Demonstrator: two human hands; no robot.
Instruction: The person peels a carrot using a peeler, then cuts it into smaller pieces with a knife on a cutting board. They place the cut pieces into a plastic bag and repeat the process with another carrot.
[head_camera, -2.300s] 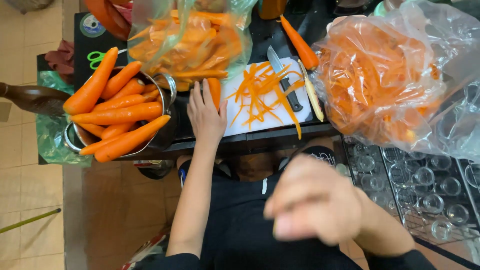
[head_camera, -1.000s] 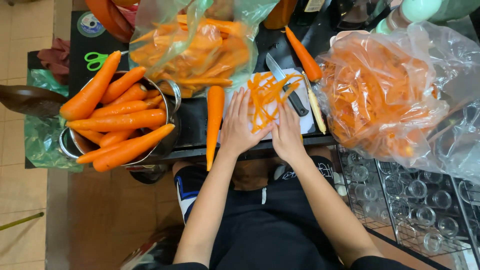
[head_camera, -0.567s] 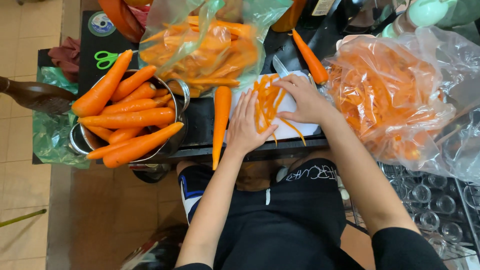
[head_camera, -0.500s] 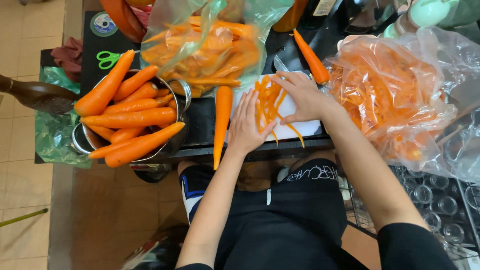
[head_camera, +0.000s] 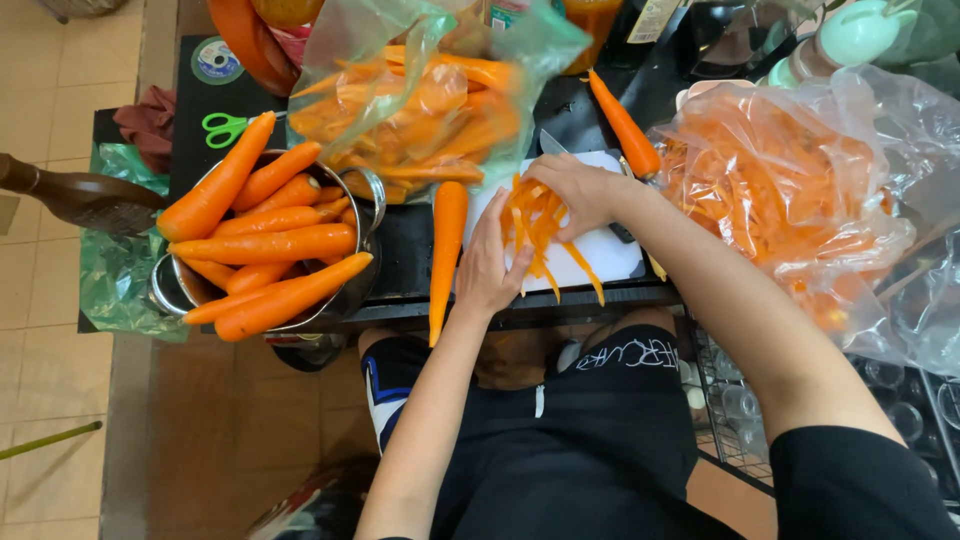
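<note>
Mid-frame on the bench (head_camera: 400, 250), both hands, left (head_camera: 490, 262) and right (head_camera: 575, 190), have closed in, now cupping carrot strips (head_camera: 535, 225) on the board (head_camera: 590, 260).

Both hands (head_camera: 535, 230) cupping carrot strips (head_camera: 535, 215), white cutting board (head_camera: 600, 265), whole carrot (head_camera: 446, 250) beside
</note>
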